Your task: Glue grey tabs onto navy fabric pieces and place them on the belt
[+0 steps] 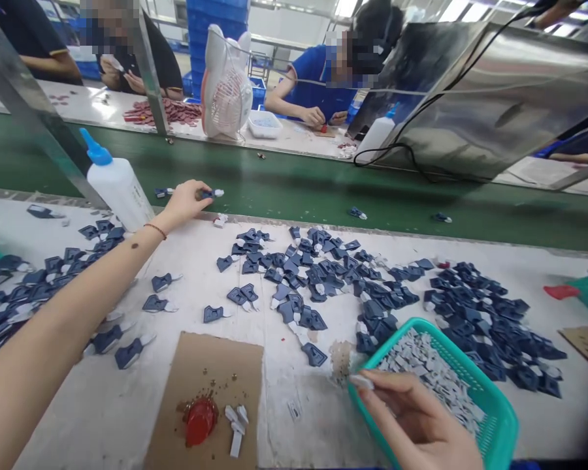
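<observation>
Upper left, I had the left hand (pixel 185 202) pinching a navy piece (pixel 207 194); lower right, the right hand (pixel 421 418) pinched a pale part (pixel 361 381), teal basket (pixel 507 421) presumably near for reach.

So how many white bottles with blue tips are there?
2. One white bottle is on the near table, beside the left hand; a second bottle is across the green belt, beside the metal panel. Others could be hidden behind things.

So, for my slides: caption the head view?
Left hand holds a navy piece at the belt; right hand pinches a white piece at the basket.
</observation>
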A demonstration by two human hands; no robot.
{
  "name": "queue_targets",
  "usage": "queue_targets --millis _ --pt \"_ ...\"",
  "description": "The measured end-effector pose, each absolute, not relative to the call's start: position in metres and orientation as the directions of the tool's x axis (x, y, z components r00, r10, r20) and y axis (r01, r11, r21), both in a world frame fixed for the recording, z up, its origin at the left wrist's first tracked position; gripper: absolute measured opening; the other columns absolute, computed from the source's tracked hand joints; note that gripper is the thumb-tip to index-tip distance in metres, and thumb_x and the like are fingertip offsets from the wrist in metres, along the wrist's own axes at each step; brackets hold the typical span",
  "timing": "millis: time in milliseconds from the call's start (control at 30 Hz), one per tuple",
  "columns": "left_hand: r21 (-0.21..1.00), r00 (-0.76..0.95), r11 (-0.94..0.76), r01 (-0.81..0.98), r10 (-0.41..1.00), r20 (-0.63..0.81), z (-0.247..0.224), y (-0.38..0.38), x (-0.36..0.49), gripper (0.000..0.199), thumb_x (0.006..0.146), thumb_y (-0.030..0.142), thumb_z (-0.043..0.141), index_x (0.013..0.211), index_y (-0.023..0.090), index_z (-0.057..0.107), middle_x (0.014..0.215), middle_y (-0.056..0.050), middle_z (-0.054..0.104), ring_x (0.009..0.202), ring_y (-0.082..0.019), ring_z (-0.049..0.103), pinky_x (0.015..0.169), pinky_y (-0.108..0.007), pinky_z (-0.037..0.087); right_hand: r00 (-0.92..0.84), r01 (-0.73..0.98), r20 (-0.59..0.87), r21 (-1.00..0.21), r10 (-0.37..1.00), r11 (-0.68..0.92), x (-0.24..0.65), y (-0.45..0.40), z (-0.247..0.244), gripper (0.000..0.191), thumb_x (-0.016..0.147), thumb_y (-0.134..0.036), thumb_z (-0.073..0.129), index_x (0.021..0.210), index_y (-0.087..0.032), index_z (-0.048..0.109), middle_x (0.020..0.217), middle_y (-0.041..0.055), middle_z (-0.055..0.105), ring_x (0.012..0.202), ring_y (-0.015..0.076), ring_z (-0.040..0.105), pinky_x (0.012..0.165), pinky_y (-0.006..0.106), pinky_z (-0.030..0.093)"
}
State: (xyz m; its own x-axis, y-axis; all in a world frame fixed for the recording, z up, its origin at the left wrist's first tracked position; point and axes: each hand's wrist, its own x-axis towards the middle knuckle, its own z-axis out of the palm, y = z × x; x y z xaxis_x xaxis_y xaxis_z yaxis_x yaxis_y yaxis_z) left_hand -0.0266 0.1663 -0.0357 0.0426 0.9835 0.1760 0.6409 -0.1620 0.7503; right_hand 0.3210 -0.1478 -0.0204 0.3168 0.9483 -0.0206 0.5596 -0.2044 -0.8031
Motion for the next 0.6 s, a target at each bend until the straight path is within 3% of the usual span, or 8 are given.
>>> queue_targets --millis 133,267,433,600 --pt "0.898 -0.031 -0.084 0.431 0.994 0.108 -0.024 0.112 -0.012 0.038 0.08 0.028 0.06 0.111 0.007 0.063 0.106 -0.015 0.071 0.091 -0.025 0.069 0.083 -0.038 0.055 0.012 0.567 -0.15 -0.813 0.989 -0.13 0.278 -0.147 -0.028 0.017 0.084 -0.037 0.06 0.083 -0.022 0.067 0.077 0.0049 0.072 0.075 0.0213 0.071 0.066 0.027 0.057" --pt "0.986 0.043 0.03 0.165 0.998 -0.038 -0.008 0.038 -0.009 0.035 0.076 0.033 0.07 0.104 0.011 0.069 0.108 -0.013 0.073 0.09 -0.023 0.07 0.083 -0.036 0.057 -0.179 0.663 -0.234 -0.747 0.956 -0.059 0.255 -0.142 -0.039 0.015 0.087 -0.026 0.052 0.082 -0.02 0.065 0.072 0.0023 0.068 0.068 0.0189 0.065 0.063 0.029 0.052" --pt "0.971 0.153 0.238 -0.035 0.961 -0.231 0.0 -0.043 -0.018 0.028 0.073 0.032 0.078 0.095 0.018 0.071 0.106 -0.009 0.074 0.083 -0.022 0.071 0.077 -0.032 0.057 -0.279 0.746 -0.2 -0.661 0.939 0.081 0.25 -0.133 -0.046 0.021 0.086 -0.018 0.049 0.083 -0.02 0.069 0.077 0.0044 0.068 0.072 0.0203 0.065 0.065 0.032 0.05" --pt "0.904 0.183 0.415 -0.105 0.901 -0.392 -0.006 -0.095 -0.032 0.029 0.076 0.033 0.078 0.101 0.022 0.069 0.117 -0.006 0.071 0.09 -0.02 0.071 0.082 -0.028 0.056 -0.267 0.735 -0.206 -0.675 0.942 0.061 0.249 -0.131 -0.049 0.026 0.088 -0.02 0.048 0.095 -0.022 0.073 0.09 0.0063 0.072 0.083 0.0212 0.068 0.072 0.032 0.052"
